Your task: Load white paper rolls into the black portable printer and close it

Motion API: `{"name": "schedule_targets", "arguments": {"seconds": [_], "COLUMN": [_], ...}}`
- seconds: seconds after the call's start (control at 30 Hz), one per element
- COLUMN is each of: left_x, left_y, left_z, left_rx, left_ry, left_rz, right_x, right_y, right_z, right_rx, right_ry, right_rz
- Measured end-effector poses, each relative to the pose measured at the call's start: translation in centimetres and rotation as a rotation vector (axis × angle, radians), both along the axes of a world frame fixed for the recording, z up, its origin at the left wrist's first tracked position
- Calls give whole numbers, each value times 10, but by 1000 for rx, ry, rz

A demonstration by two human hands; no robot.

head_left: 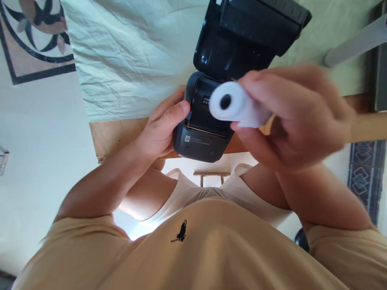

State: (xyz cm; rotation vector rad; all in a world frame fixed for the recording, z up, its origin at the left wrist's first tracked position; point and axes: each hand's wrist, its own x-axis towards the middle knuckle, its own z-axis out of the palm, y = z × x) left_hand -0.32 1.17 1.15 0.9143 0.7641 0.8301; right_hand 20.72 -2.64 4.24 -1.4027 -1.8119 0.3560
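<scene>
Just above the open printer (208,121), your right hand (290,117) pinches a white paper roll (234,105) between thumb and fingers, its long axis lying roughly level and its hollow dark core facing you and slightly left; the roll looks smooth and cylindrical, blurred at the edges. Your left hand (163,127) wraps the printer's left side, thumb resting on its rim. That printer is matte dark plastic with rounded corners, lid (256,28) swung up and away, sitting at the wooden table edge (111,135) by a creased pale cloth (130,52)
</scene>
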Motion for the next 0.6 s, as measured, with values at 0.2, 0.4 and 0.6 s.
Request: {"name": "schedule_targets", "arguments": {"seconds": [0.2,0.4,0.6], "left_x": [3,3,1], "left_y": [-3,-4,-2], "left_z": [-2,-10,-10], "left_rx": [-14,15,47], "left_ry": [-62,-196,-159], "left_rz": [47,-6,-7], "right_x": [-18,-20,-25], "right_y": [12,11,13], "right_z": [-10,-9,-12], "right_rx": [332,263,336], "right_ry": [-163,-216,-179], "right_rz": [91,78,63]}}
